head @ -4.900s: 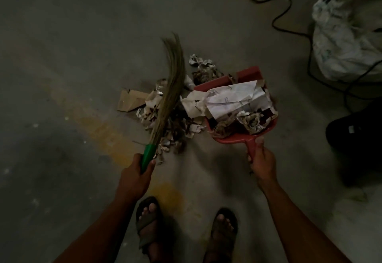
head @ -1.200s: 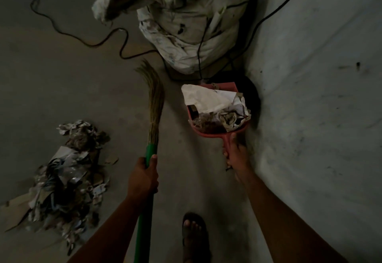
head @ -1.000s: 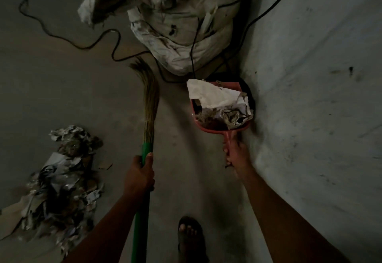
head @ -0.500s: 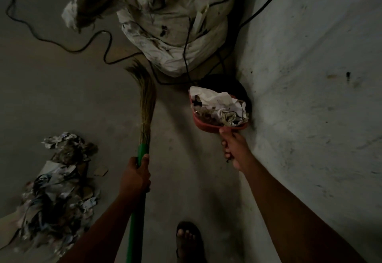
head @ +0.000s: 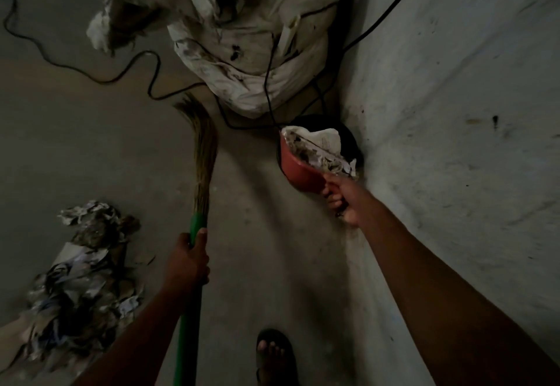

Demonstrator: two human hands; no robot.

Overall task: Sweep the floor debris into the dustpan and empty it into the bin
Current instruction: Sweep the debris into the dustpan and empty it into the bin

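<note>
My right hand [head: 341,196] grips the handle of a red dustpan [head: 298,167] full of crumpled paper scraps [head: 318,152]. The pan is tilted up over a dark round bin [head: 351,140] that stands against the wall. My left hand [head: 189,261] is closed around the green handle of a straw broom [head: 203,155], whose bristles point away from me and rest on the floor. A heap of paper and cardboard debris [head: 78,282] lies on the concrete at the lower left.
A large white sack [head: 251,37] slumps behind the bin, with black cables [head: 121,76] running across the floor and over it. A pale wall [head: 454,112] fills the right side. My sandalled foot [head: 274,355] shows at the bottom.
The dustpan has been carried from the debris heap to the bin by the wall and is now tipped up steeply over it. The broom stays held upright in my left hand.
</note>
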